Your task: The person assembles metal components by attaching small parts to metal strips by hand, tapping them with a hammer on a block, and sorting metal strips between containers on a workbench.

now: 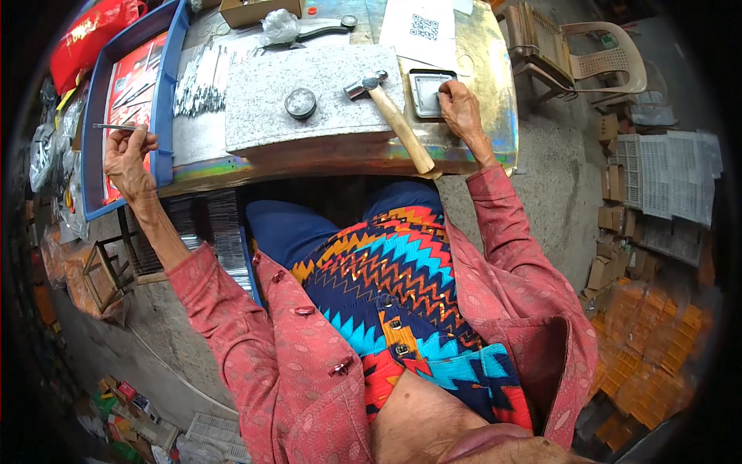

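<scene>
A thin metal strip (116, 126) is pinched between the thumb and fingers of my left hand (130, 162), above a long blue tray (162, 100) with similar thin pieces on red and white paper. My right hand (461, 112) dips its closed fingertips into a small dark-rimmed square dish (425, 94); what they hold, if anything, is too small to make out. Between my hands lies a speckled grey stone slab (263, 116). On it rest a round black-rimmed tin (300, 104) and a hammer (398, 124), its wooden handle reaching past the near edge.
Many thin metal strips (202, 85) are heaped left of the slab. Behind it are a black-handled tool (317, 32), a crumpled plastic bag (281, 28), a cardboard box (259, 11) and a printed white sheet (417, 35). A beige chair (607, 58) stands off to the right.
</scene>
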`<control>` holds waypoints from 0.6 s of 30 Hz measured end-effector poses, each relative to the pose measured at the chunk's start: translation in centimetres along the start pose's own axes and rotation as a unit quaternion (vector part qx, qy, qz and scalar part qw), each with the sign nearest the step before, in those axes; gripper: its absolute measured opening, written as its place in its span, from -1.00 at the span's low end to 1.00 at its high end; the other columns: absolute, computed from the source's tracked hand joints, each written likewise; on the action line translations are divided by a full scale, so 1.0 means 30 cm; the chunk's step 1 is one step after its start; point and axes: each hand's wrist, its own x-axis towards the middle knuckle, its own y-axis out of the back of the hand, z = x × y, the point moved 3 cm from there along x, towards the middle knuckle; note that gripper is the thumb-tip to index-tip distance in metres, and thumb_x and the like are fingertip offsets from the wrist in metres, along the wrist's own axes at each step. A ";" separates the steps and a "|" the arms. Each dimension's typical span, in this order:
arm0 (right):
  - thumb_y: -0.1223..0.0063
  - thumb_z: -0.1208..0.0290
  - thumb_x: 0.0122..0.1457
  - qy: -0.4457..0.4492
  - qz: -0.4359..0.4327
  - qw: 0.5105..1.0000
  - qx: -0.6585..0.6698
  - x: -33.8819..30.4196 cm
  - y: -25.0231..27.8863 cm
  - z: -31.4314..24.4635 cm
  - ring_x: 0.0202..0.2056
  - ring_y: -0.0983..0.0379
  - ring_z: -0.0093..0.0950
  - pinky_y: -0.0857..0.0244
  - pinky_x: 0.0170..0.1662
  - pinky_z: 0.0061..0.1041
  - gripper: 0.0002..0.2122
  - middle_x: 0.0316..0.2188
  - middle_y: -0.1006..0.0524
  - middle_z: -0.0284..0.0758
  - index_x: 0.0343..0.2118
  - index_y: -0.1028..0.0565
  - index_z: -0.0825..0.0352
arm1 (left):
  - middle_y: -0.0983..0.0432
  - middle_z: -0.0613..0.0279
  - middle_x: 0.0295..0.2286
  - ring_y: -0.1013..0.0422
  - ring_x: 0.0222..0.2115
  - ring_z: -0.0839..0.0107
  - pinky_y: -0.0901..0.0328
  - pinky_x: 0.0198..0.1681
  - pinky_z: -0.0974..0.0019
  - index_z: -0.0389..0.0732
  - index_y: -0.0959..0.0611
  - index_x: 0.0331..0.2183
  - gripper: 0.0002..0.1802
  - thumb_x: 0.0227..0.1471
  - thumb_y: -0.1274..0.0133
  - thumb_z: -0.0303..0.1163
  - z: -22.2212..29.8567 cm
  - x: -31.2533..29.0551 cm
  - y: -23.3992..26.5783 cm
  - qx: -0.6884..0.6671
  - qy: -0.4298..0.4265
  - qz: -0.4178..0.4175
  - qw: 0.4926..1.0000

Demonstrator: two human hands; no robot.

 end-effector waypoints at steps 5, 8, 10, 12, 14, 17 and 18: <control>0.08 0.54 -0.08 0.068 0.014 0.995 -0.069 0.003 -0.036 0.012 -0.45 -0.36 -0.06 -0.25 -0.41 -0.18 -0.90 -0.49 -0.39 -0.08 -0.45 -0.32 0.37 | -0.42 0.24 -0.59 -0.35 -0.64 0.54 -0.25 -0.59 0.53 -0.38 -0.46 -0.33 -0.75 -0.17 -0.08 -0.61 0.092 -0.132 -0.123 -0.034 -0.036 -0.052 0.997; 0.19 0.58 -0.05 0.137 0.002 0.981 -0.138 0.015 -0.051 -0.016 -0.49 -0.35 -0.05 -0.24 -0.46 -0.17 -0.95 -0.54 -0.36 -0.06 -0.48 -0.27 0.41 | -0.41 0.24 -0.58 -0.34 -0.61 0.56 -0.25 -0.54 0.53 -0.41 -0.45 -0.27 -0.70 -0.16 -0.08 -0.60 0.133 -0.204 -0.180 -0.071 -0.006 -0.116 0.991; 0.19 0.58 -0.06 0.146 -0.003 0.977 -0.153 0.017 -0.052 -0.016 -0.50 -0.35 -0.04 -0.24 -0.46 -0.16 -0.94 -0.55 -0.36 -0.04 -0.47 -0.27 0.42 | -0.41 0.24 -0.57 -0.34 -0.61 0.56 -0.25 -0.53 0.53 -0.42 -0.45 -0.28 -0.72 -0.14 -0.06 -0.59 0.145 -0.242 -0.223 -0.073 0.011 -0.147 0.986; 0.19 0.58 -0.08 0.145 -0.031 0.974 -0.172 0.021 -0.051 -0.025 -0.51 -0.33 -0.02 -0.24 -0.46 -0.17 -0.91 -0.56 -0.34 -0.01 -0.46 -0.25 0.44 | -0.41 0.25 -0.57 -0.35 -0.60 0.56 -0.26 -0.52 0.53 -0.40 -0.46 -0.31 -0.76 -0.12 -0.05 -0.58 0.168 -0.286 -0.268 -0.072 0.030 -0.176 0.981; 0.18 0.58 -0.07 0.145 -0.035 0.977 -0.151 0.024 -0.047 -0.010 -0.51 -0.33 -0.01 -0.24 -0.47 -0.18 -0.92 -0.56 -0.35 0.00 -0.47 -0.25 0.44 | -0.42 0.25 -0.56 -0.37 -0.60 0.56 -0.25 -0.51 0.54 -0.36 -0.48 -0.34 -0.79 -0.13 -0.07 -0.56 0.197 -0.327 -0.315 -0.074 0.061 -0.218 0.971; 0.16 0.55 -0.03 0.141 -0.014 0.985 -0.099 0.016 -0.051 0.016 -0.54 -0.34 -0.08 -0.24 -0.51 -0.25 -0.91 -0.58 -0.37 -0.04 -0.47 -0.26 0.46 | -0.44 0.22 -0.55 -0.37 -0.61 0.53 -0.27 -0.52 0.53 -0.35 -0.49 -0.38 -0.82 -0.13 -0.07 -0.55 0.223 -0.379 -0.369 -0.072 0.063 -0.273 0.957; 0.15 0.52 -0.01 0.134 0.014 0.989 -0.068 0.012 -0.047 0.026 -0.58 -0.35 -0.16 -0.23 -0.53 -0.30 -0.89 -0.59 -0.38 -0.09 -0.47 -0.26 0.47 | -0.44 0.24 -0.57 -0.38 -0.60 0.55 -0.28 -0.52 0.54 -0.34 -0.49 -0.38 -0.84 -0.12 -0.06 -0.56 0.219 -0.395 -0.385 -0.080 0.080 -0.290 0.950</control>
